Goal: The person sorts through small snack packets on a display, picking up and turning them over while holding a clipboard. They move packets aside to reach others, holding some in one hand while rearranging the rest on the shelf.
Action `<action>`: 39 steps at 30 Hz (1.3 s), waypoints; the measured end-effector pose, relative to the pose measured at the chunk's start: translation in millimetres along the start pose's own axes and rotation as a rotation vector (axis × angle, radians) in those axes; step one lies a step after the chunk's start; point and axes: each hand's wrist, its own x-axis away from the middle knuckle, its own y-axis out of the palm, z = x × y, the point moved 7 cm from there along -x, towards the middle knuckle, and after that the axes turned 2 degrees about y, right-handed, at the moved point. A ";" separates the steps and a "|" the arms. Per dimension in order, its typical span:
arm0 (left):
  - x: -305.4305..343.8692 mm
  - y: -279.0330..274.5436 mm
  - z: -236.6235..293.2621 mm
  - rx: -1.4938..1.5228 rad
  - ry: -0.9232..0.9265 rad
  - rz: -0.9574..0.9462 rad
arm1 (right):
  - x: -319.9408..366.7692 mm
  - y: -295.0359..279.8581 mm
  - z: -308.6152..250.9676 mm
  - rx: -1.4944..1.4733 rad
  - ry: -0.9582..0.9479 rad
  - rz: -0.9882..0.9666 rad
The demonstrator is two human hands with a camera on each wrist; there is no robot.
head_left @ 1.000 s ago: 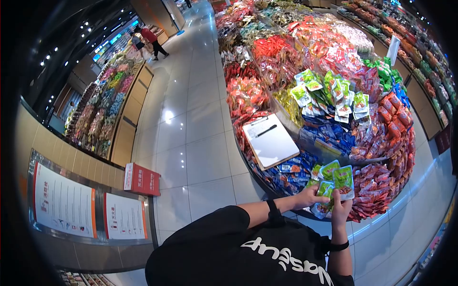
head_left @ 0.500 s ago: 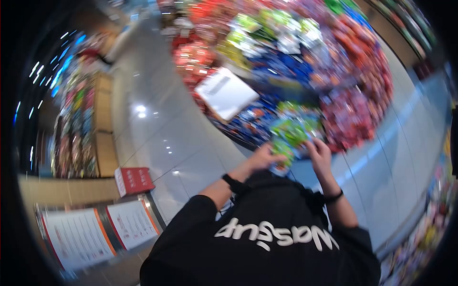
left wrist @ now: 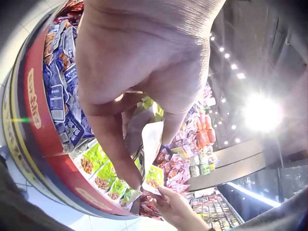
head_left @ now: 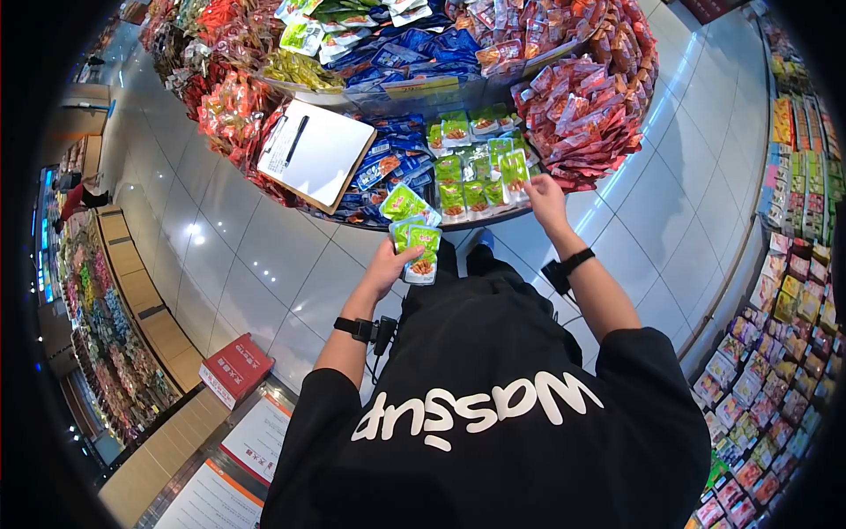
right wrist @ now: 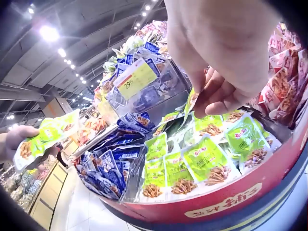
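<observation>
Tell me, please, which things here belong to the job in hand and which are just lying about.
Part of the job, it seems:
held green packets, in the left hand
pinched green packet, in the right hand
laid-out green packets

Just lying about:
clipboard
pen on it
blue packets
red packets

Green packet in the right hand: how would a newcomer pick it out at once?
Find the round, red-rimmed display of snack packets. At its near edge, green packets lie between blue packets and red packets. The packet meant is the one the right hand pinches by its edge, tilted up from its flat neighbours.
</observation>
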 end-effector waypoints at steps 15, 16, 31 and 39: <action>-24.1 -78.5 37.6 -0.034 0.029 -0.064 | -22.5 72.1 -29.9 0.618 0.063 0.179; -24.9 -82.4 37.4 -0.030 0.025 -0.066 | -24.2 69.8 -24.4 0.619 0.081 0.170; -39.0 -71.2 48.6 0.004 0.024 -0.045 | -40.0 71.5 -3.2 0.700 0.223 -0.065; -38.2 -49.2 50.0 0.011 0.006 0.004 | -51.5 73.5 -7.4 0.712 0.221 -0.109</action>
